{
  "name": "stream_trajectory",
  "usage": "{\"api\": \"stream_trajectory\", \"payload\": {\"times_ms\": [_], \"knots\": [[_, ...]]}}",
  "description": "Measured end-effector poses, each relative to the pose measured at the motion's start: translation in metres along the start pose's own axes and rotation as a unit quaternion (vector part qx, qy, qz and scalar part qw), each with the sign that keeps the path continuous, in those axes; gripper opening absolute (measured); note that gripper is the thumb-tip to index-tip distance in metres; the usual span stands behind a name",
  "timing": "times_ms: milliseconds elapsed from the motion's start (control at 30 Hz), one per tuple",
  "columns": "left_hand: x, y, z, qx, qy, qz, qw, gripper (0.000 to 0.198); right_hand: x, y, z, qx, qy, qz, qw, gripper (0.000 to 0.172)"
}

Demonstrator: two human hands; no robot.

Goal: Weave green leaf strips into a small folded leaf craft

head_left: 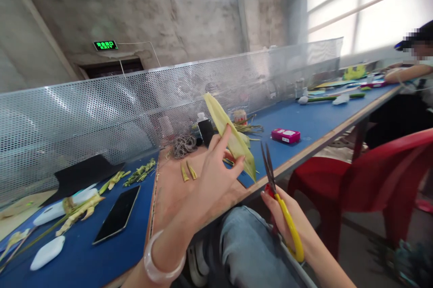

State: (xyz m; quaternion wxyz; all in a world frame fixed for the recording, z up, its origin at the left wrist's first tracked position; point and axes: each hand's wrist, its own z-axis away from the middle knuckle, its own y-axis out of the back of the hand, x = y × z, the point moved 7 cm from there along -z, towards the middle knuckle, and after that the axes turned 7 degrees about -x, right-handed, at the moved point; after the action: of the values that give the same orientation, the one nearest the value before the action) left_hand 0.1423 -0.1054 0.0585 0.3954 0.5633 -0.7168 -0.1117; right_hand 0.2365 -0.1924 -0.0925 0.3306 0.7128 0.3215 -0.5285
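My left hand pinches a long pale green leaf-shaped piece between thumb and fingers, holding it slanted above the table. My right hand grips a pair of scissors with yellow and red handles, low by the table's front edge. The blades point upward, slightly parted, to the right of the leaf-shaped piece and apart from it. Two small yellow-green pieces lie on the brown board beyond my left forearm.
Grey cord and a dark bottle stand at the board's back. A magenta box lies to the right, a phone to the left. Perforated metal screen runs behind. A red chair and another person are at right.
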Motion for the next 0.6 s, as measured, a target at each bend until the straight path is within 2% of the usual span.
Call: {"api": "stream_trajectory", "payload": {"times_ms": [300,600], "knots": [[0.011,-0.006,0.002,-0.01,0.006,-0.011,1.0,0.073,-0.017,-0.007,0.003,-0.014,0.063,0.048,0.997,0.027],[0.012,-0.008,0.005,-0.018,0.015,0.001,1.0,0.072,-0.011,-0.01,0.001,-0.024,0.029,0.024,0.999,0.032]]}}
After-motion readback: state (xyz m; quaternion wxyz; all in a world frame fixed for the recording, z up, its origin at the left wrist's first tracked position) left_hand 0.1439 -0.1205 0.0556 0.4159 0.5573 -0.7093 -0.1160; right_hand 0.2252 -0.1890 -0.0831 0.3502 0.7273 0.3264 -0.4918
